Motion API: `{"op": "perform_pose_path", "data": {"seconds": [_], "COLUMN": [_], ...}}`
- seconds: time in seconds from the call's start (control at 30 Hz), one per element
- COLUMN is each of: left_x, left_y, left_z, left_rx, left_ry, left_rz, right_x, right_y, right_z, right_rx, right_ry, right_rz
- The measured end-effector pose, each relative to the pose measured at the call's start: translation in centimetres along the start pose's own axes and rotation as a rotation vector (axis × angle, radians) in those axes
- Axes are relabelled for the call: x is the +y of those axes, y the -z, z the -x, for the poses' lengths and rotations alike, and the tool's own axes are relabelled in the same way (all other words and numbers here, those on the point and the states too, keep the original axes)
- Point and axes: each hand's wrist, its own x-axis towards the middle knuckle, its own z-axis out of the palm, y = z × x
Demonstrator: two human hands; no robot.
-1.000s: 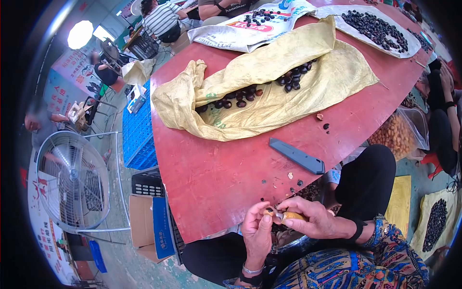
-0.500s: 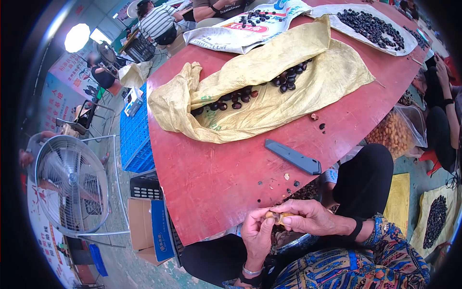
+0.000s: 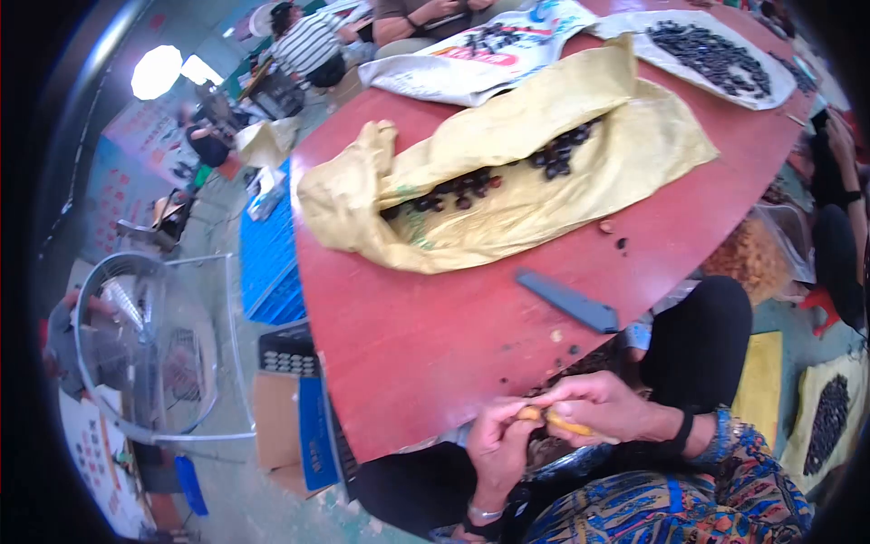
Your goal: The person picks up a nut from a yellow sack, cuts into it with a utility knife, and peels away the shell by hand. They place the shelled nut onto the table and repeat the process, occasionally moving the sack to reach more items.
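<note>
Near the table's front edge, my left hand (image 3: 497, 446) pinches a small orange-brown piece (image 3: 529, 413) between thumb and fingertips. My right hand (image 3: 596, 406) touches it from the other side, its fingers closed round a yellow item (image 3: 569, 423) that points toward the piece; blur hides its exact shape. Beyond them a dark grey flat tool (image 3: 567, 301) lies on the red table (image 3: 408, 335). A yellow woven sack (image 3: 507, 227), partly folded over, holds dark round fruits (image 3: 458, 190). Small dark bits lie between the tool and my hands.
White sacks with dark fruits (image 3: 711, 56) lie at the table's far side. Blue crates (image 3: 272, 263), a cardboard box (image 3: 277, 426) and a large fan (image 3: 145, 340) stand left. A clear bag of orange-brown pieces (image 3: 748, 254) is right. Other people sit at the far side and right.
The whole view has shifted, with the table now slightly farther right. The yellow item now shows in my right hand, and an orange-brown piece is visible at my left fingertips.
</note>
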Motion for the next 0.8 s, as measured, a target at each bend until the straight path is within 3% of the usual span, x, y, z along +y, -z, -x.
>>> {"op": "perform_pose_path", "data": {"seconds": [0.13, 0.23, 0.33, 0.57, 0.8], "left_x": [-0.1, -0.2, -0.4, -0.2, -1.2], "left_y": [0.5, -0.4, 0.1, -0.1, -0.2], "left_z": [0.1, 0.2, 0.4, 0.5, 0.6], "left_rx": [-0.068, 0.025, -0.016, 0.048, 0.021], "left_ry": [0.071, 0.21, 0.197, 0.133, 0.164], "left_rz": [0.084, 0.19, 0.298, 0.055, 0.204], "right_x": [0.5, 1.2, 1.9, 1.4, 1.3], "right_y": [0.2, -0.4, -0.3, -0.9, -0.8], "right_z": [-0.2, -0.5, -0.4, -0.2, -0.6], "right_rx": [-0.019, 0.084, 0.12, 0.107, 0.165], "right_ry": [0.067, 0.225, 0.291, 0.253, 0.365], "right_rz": [-0.124, 0.113, 0.273, 0.288, 0.255]}}
